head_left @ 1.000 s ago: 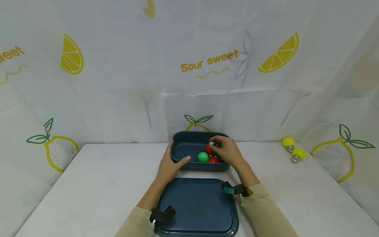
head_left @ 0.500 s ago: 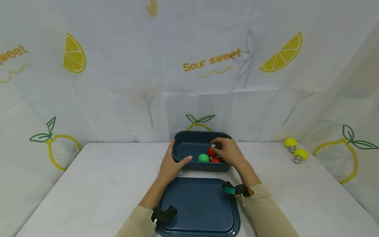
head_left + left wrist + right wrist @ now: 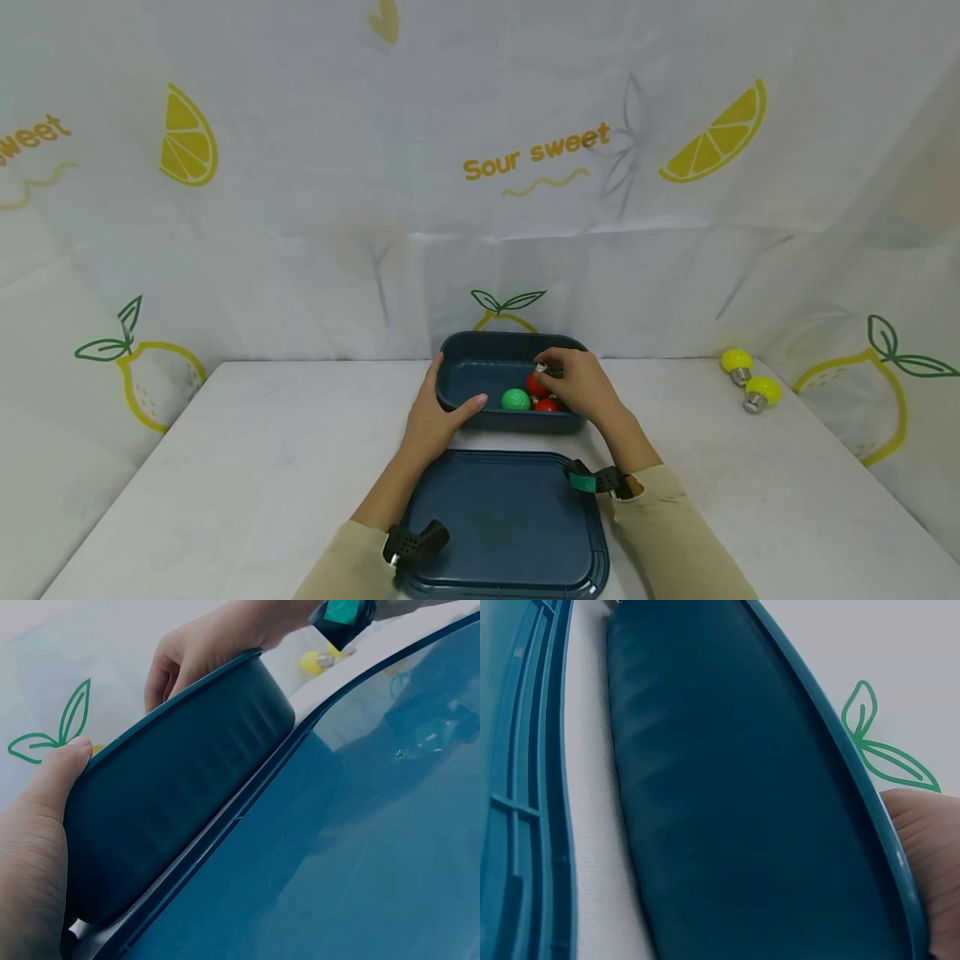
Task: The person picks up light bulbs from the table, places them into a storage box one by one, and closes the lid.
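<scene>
A dark blue box (image 3: 480, 422) stands at the back of the table, and in it lie a green ball-like piece (image 3: 515, 400) and red bulbs (image 3: 547, 405) with metal bases. My left hand (image 3: 431, 425) grips the box's left end, thumb over the near rim; in the left wrist view its fingers are hidden behind the wall. My right hand (image 3: 581, 383) reaches over the right end and pinches a small bulb by its silver base (image 3: 540, 367). A red bulb (image 3: 536, 385) shows just under those fingertips; whether it belongs to that base I cannot tell.
A dark blue lid (image 3: 502, 525) lies flat in front of the box, below both forearms. Two yellow bulbs (image 3: 737, 361) with silver bases lie at the table's back right. A white cloth (image 3: 337, 192) with lemon prints hangs right behind the box.
The head view has shifted slightly. The red bulbs and the green piece have moved a little inside the box. Both hands keep their places, the left on the box, the right at the bulb's base.
</scene>
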Demonstrator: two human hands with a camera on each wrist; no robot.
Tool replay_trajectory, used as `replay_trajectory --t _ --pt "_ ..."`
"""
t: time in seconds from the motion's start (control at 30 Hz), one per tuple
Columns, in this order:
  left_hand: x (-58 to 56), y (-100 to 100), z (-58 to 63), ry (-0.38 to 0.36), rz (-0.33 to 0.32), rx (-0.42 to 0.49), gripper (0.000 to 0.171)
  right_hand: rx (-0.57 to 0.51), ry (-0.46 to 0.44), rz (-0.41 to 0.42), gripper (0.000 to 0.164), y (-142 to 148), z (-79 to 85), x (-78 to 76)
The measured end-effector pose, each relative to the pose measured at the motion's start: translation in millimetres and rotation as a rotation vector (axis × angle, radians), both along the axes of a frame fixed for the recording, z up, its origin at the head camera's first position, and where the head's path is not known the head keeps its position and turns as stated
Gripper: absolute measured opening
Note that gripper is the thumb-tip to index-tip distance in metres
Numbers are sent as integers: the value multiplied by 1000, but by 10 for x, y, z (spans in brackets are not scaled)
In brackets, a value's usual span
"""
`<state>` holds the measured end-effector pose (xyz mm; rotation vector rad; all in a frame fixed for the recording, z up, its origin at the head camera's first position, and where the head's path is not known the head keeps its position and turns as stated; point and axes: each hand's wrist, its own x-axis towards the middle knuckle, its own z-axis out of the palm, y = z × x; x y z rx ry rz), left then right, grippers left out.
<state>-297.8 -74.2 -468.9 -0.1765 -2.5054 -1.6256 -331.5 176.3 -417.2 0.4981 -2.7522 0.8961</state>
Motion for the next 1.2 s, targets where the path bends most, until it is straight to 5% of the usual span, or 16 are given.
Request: replay_trajectory --t 0.6,0.9,1.2 --pt "-1 5 4 1 9 3 102 -68 95 -21 25 8 -8 -27" --pt "-11 16 -13 -1 14 1 101 -122 112 -24 27 91 116 17" --pt "-23 5 -14 -1 12 2 102 -185 229 -27 26 271 287 74"
